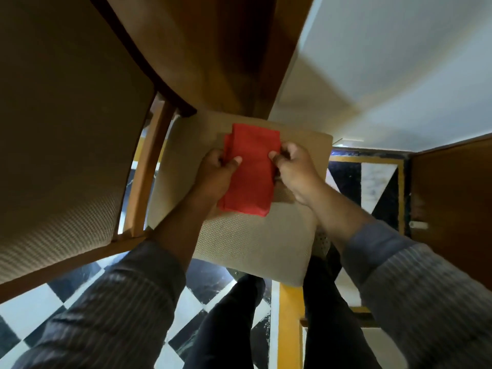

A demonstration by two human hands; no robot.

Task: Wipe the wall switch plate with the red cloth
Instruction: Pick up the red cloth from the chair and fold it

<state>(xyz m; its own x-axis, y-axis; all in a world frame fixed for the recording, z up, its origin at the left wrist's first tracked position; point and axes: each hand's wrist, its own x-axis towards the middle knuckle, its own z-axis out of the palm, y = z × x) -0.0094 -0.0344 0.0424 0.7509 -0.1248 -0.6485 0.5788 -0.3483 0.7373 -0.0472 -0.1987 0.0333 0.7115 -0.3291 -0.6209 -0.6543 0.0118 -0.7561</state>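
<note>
The left hand's (213, 173) fingers (235, 161) pinch the cloth's (250, 170) left edge; the right hand's (294, 169) fingers (274, 155) are curled tight on its right edge. The folded cloth sits over the seat's (247, 241) far edge. Checkered floor (37, 310) lies below.

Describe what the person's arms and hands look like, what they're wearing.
Both hands, the left hand and the right hand, are bare, with no gloves. No rings or watch show. Each forearm is partly covered by a grey sleeve with fine stripes, pushed back from the wrist.
</note>
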